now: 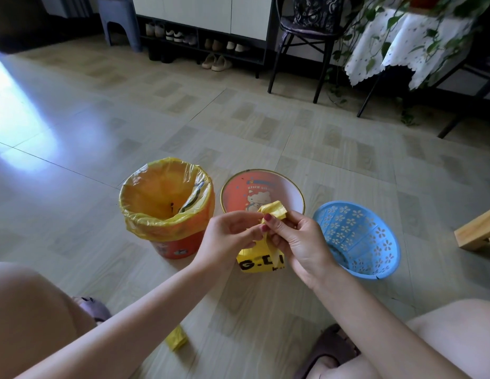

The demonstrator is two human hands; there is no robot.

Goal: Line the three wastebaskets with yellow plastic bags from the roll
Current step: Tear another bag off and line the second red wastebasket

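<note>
Rubbing at the top of a folded yellow bag (261, 257), both hands are busy in the middle of the frame. The left hand (227, 237) pinches one side of the bag's edge, and the right hand (295, 239) has its fingers and thumb curled round the crumpled top. The bag hangs between them, just in front of the middle bin (291, 191), with black letters showing low down. It looks like she is trying to find the mouth and pull the two layers apart. The left bin (183, 242) already has a yellow liner (145, 222) folded over its rim, so one is done. The middle bin and the blue basket (375, 266) at the right are bare inside. The roll (176, 341) lies on the floor near the bottom of the frame, between her knees. Next I think the bag must be opened wide, shaken out, pushed down into the middle bin, and its edge turned over the rim.
</note>
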